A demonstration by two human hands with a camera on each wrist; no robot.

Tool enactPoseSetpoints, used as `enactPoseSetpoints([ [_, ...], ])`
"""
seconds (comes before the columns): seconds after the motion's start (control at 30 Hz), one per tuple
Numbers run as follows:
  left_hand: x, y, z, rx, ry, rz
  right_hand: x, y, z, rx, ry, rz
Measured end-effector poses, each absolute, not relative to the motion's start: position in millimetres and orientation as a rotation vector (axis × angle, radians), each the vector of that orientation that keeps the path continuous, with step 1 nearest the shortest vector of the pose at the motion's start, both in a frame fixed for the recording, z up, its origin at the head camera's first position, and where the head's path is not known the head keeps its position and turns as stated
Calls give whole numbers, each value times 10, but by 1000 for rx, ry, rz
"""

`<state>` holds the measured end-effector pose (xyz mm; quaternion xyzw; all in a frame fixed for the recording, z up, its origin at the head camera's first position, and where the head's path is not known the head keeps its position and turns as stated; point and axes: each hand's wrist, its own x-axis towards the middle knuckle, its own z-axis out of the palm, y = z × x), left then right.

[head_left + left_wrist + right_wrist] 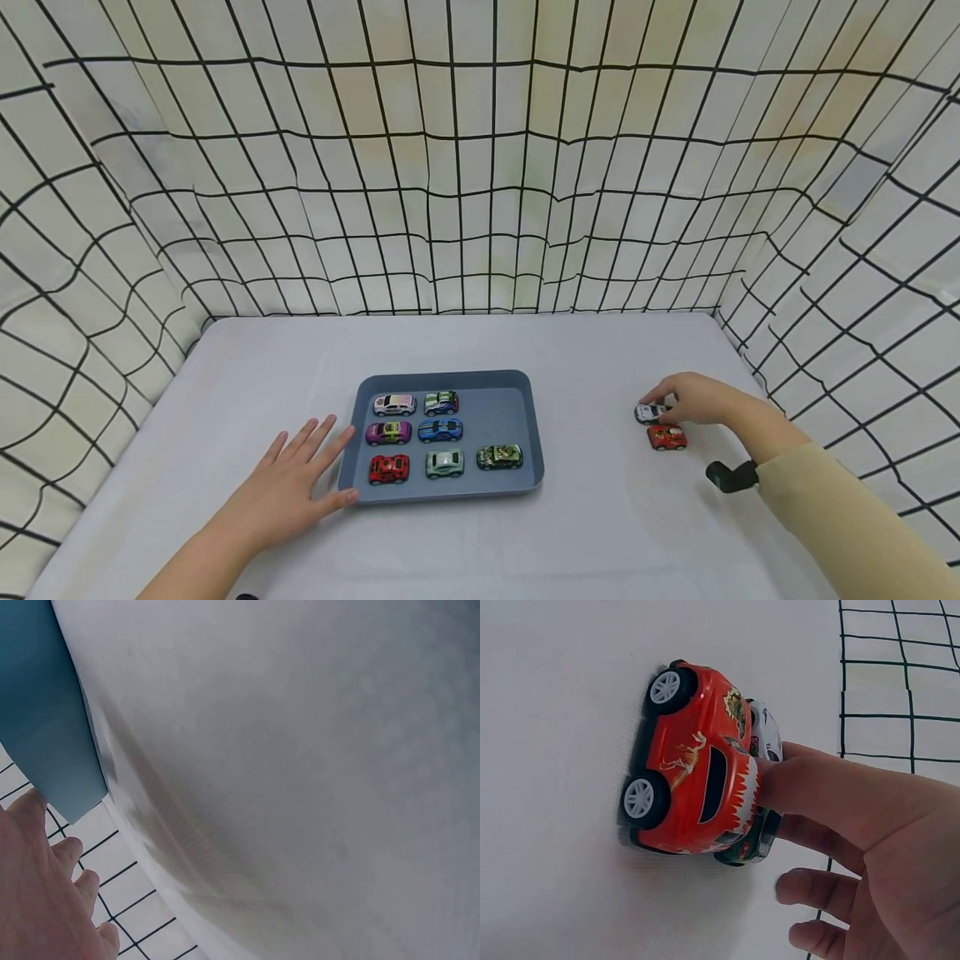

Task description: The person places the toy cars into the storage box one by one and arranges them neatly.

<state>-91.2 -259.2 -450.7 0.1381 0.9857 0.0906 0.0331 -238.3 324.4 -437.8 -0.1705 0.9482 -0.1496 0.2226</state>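
Note:
My right hand (pixel 697 398) pinches a white toy car (pixel 649 413) between thumb and fingers on the right of the table. Just in front of that car stands a red toy car (pixel 667 437); in the right wrist view the red car (pixel 694 761), with flame and skeleton prints, hides much of the white car (pixel 767 731). My left hand (pixel 288 487) spreads its fingers at the left rim of a blue-grey tray (pixel 495 408). In the left wrist view, its fingertips reach the wall of the tray (pixel 45 712).
Several toy cars stand in the tray, among them a purple car (pixel 388 432), a blue car (pixel 440 430), a pale green car (pixel 445 463) and a camouflage car (pixel 499 457). Black netting (pixel 465 192) over white sheeting encloses the white table (pixel 592 525) at the back and sides.

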Motion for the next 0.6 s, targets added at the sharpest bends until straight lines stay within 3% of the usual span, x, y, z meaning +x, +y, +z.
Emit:
enactPoseSetpoints([
  [0.6, -912, -2613, -4532, 443, 3041, 292, -2430, 3092, -4223, -493, 2620, -480],
])
